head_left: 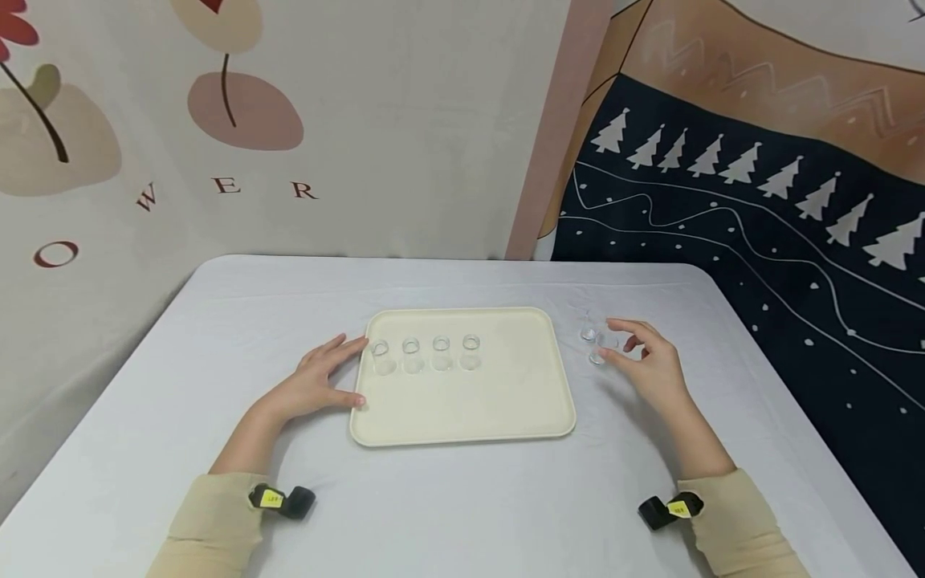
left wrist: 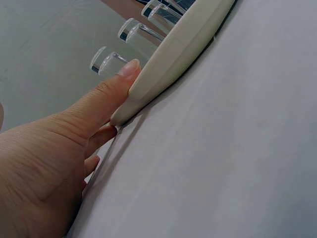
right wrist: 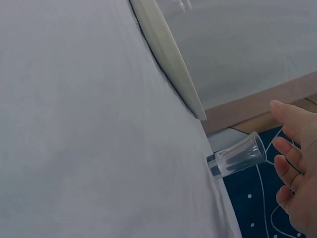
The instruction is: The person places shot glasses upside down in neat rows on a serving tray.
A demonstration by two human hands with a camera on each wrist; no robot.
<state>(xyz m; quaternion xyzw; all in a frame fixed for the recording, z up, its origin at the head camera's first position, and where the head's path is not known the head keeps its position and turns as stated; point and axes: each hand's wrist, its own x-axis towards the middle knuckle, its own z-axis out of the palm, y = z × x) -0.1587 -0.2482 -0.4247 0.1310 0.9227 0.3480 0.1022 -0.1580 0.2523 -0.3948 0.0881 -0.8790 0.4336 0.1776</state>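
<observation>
Several small clear shot glasses (head_left: 442, 353) stand in a row near the far edge of a cream tray (head_left: 462, 409), thick bases upward. At the tray's left end my left hand (head_left: 318, 384) spreads its thumb and fingers against the rim. The left wrist view shows its thumb (left wrist: 111, 91) on the rim, close to the nearest glass. Right of the tray, two more glasses stand on the table, a farther one (head_left: 588, 331) and a nearer one (head_left: 596, 356). My right hand (head_left: 654, 365) is beside the nearer glass, thumb and index finger apart. In the right wrist view a glass (right wrist: 240, 156) stands rim up, with a gap to the fingers.
A white cloth covers the table (head_left: 462, 506). Behind it hangs a pale printed curtain (head_left: 405, 160); a dark cloth with white trees (head_left: 723, 209) is at the right. Each sleeve carries a small black camera, a left one (head_left: 296, 502) and a right one (head_left: 658, 512).
</observation>
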